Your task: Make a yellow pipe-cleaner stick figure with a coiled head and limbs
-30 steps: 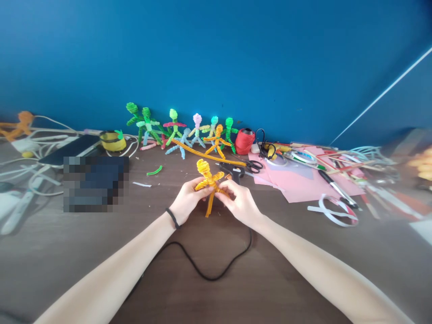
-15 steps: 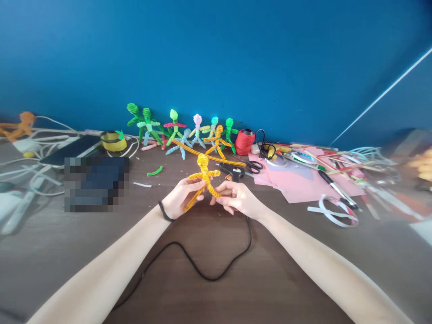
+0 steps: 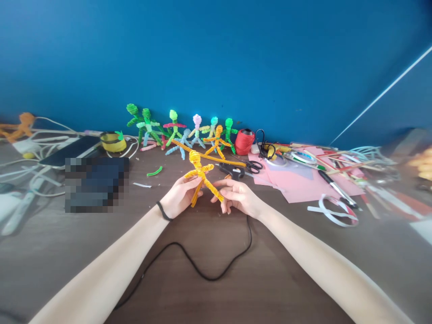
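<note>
A small yellow-orange stick doll [image 3: 200, 172], apparently made of coiled pipe cleaners, is held up over the table between both hands. My left hand [image 3: 182, 194] is closed around its side and back, below the left arm. My right hand [image 3: 238, 198] pinches the end of the coiled leg on the right. The doll's other leg, on the left, is straight and not coiled. Its head tilts to the left. Just behind lie a black glue gun [image 3: 232, 170], black-handled scissors [image 3: 254, 167] and a bundle of yellow-orange strands [image 3: 216, 159].
Several coloured dolls [image 3: 173, 123] stand along the blue wall beside a red spool [image 3: 244, 141]. Pink paper [image 3: 303, 189], a marker [image 3: 337, 189] and strips lie right. A blurred dark object [image 3: 101, 184], a phone [image 3: 72, 150] and cables lie left. A black cord [image 3: 202, 275] crosses in front.
The doll has tilted, its head shifting left and its coiled leg pointing lower right. My right fingers have shifted slightly at the leg's end.
</note>
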Action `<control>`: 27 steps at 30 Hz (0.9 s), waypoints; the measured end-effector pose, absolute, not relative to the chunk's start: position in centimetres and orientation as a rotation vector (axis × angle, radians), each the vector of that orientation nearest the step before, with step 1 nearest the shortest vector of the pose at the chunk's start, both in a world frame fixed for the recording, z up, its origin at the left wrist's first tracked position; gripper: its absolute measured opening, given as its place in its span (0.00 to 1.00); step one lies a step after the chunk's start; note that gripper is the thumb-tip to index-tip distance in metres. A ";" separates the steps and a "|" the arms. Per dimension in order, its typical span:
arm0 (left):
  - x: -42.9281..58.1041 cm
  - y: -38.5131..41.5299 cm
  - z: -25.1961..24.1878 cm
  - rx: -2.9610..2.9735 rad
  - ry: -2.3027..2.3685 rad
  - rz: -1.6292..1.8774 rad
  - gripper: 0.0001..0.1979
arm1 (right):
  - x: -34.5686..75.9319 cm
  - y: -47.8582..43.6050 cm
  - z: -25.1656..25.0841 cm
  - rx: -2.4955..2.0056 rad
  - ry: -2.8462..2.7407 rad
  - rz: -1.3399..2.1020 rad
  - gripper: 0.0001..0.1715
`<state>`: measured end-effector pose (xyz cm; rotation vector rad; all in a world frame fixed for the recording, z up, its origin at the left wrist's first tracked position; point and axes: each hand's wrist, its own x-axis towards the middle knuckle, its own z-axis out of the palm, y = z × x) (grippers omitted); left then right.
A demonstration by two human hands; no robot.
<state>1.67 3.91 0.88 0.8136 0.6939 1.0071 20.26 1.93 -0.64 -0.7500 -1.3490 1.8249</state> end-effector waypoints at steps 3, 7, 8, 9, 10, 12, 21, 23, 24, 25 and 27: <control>1.9 3.8 0.8 0.813 0.678 1.002 0.07 | 20.2 1.9 -0.7 -0.772 -1.348 1.833 0.16; 2.1 3.7 0.7 0.814 0.668 0.991 0.06 | 20.2 1.7 -0.6 -0.773 -1.439 1.779 0.15; 2.1 3.7 0.7 0.808 0.669 0.985 0.06 | 20.2 1.7 -0.5 -0.769 -1.470 1.764 0.14; 2.1 3.7 0.7 0.803 0.670 0.974 0.06 | 20.2 1.6 -0.5 -0.766 -1.500 1.753 0.13; 2.1 3.6 0.7 0.798 0.669 0.960 0.05 | 20.2 1.6 -0.4 -0.766 -1.527 1.743 0.12; 2.1 3.6 0.7 0.792 0.665 0.938 0.05 | 20.2 1.6 -0.3 -0.771 -1.561 1.729 0.11; 2.0 3.7 0.9 0.787 0.673 0.983 0.05 | 20.2 1.8 -0.5 -0.806 -1.505 1.735 0.18; 2.1 3.6 0.9 0.797 0.672 0.954 0.06 | 20.1 1.8 -0.5 -0.815 -1.452 1.738 0.16; 2.2 3.5 0.8 0.812 0.669 0.930 0.07 | 20.0 1.8 -0.5 -0.822 -1.431 1.737 0.15; 2.3 3.3 0.8 0.835 0.664 0.902 0.08 | 19.9 1.7 -0.4 -0.831 -1.420 1.732 0.14; 2.6 3.1 0.7 0.899 0.648 0.848 0.09 | 19.8 1.7 -0.3 -0.851 -1.435 1.698 0.14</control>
